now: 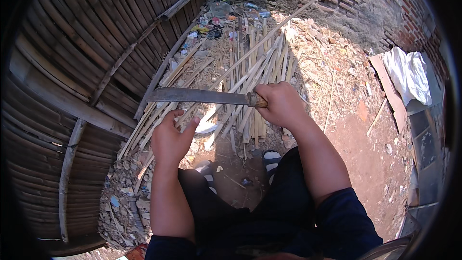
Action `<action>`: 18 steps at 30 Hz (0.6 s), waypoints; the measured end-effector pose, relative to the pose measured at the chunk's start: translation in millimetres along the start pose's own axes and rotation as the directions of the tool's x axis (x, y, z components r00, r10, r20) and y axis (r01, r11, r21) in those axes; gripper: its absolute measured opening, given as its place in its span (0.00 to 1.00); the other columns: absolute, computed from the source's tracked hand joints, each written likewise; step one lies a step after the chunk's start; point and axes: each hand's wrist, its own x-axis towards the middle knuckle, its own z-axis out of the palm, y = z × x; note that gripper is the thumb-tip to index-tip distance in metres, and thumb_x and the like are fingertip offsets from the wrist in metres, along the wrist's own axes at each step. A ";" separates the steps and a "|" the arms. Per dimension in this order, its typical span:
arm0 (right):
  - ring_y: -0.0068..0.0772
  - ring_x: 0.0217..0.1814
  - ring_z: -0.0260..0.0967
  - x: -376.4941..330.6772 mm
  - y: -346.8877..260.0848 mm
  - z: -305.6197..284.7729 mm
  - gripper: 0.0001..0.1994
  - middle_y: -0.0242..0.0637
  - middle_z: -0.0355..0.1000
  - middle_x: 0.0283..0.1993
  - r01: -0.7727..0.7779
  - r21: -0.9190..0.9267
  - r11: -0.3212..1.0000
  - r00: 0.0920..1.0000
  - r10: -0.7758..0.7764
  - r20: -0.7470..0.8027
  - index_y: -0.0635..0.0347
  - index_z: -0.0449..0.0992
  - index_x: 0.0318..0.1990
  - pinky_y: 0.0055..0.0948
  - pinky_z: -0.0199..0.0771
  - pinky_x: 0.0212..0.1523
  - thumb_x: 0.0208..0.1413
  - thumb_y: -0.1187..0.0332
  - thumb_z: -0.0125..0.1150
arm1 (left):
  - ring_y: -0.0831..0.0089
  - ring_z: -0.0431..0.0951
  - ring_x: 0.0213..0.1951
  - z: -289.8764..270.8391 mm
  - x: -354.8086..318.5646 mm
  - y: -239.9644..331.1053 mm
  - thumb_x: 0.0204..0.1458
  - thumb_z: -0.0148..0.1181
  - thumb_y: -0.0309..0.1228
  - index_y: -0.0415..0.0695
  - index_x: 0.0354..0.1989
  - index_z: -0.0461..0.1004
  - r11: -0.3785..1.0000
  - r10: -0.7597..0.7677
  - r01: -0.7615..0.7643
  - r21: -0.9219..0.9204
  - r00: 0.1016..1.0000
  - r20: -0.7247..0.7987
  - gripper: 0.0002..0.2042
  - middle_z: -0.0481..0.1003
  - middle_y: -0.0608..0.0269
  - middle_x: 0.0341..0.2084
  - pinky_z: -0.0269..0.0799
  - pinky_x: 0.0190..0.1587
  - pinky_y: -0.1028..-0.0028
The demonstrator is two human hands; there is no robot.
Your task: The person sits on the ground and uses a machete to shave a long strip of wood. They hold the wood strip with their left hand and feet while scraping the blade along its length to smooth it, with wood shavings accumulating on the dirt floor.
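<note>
Dusty ground by the bamboo wall point(72, 58) holds the strips point(250, 67) just ahead of you — your right hand point(281, 103) grips the knife point(202, 96), blade pointing left, and your left hand point(171, 137), open, reaches under it toward a long strip point(269, 36) running up-right.

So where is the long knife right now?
Head view, centre: the long knife is gripped in the right hand, blade pointing left above the left hand.
</note>
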 end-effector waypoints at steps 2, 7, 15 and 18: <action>0.59 0.34 0.77 1.1 -7.9 2.0 0.10 0.47 0.76 0.28 0.046 -0.006 0.999 0.999 -0.046 0.020 0.59 0.76 0.35 0.53 0.74 0.37 0.54 0.64 0.69 | 0.64 0.78 0.24 -3.0 0.7 -0.6 0.48 0.76 0.53 0.43 0.52 0.83 0.999 -0.025 0.025 0.021 1.000 0.013 0.29 0.74 0.61 0.17 0.72 0.31 0.64; 0.58 0.36 0.78 9.5 32.8 -7.7 0.12 0.48 0.78 0.30 -0.350 0.162 0.923 0.929 0.364 -0.067 0.59 0.79 0.38 0.52 0.76 0.39 0.57 0.60 0.69 | 0.71 0.73 0.23 -9.1 -1.0 -2.8 0.47 0.78 0.51 0.42 0.51 0.83 0.998 -0.041 0.040 -0.049 0.999 0.000 0.29 0.73 0.64 0.20 0.68 0.29 0.67; 0.58 0.38 0.79 0.3 47.7 -5.0 0.12 0.50 0.79 0.31 -0.370 0.154 0.916 0.926 0.378 -0.022 0.59 0.79 0.39 0.51 0.77 0.40 0.55 0.60 0.70 | 0.54 0.84 0.31 -6.6 2.4 0.2 0.48 0.74 0.55 0.44 0.53 0.82 0.999 0.001 0.000 0.044 1.000 -0.015 0.31 0.80 0.52 0.21 0.76 0.37 0.59; 0.59 0.35 0.77 -0.7 11.0 1.9 0.10 0.46 0.77 0.28 -0.129 0.039 0.991 0.991 0.128 0.047 0.58 0.77 0.35 0.51 0.76 0.37 0.51 0.63 0.70 | 0.53 0.85 0.33 -1.0 0.5 0.2 0.48 0.74 0.55 0.44 0.53 0.82 0.999 -0.006 0.005 0.052 1.000 0.003 0.32 0.81 0.51 0.24 0.77 0.38 0.59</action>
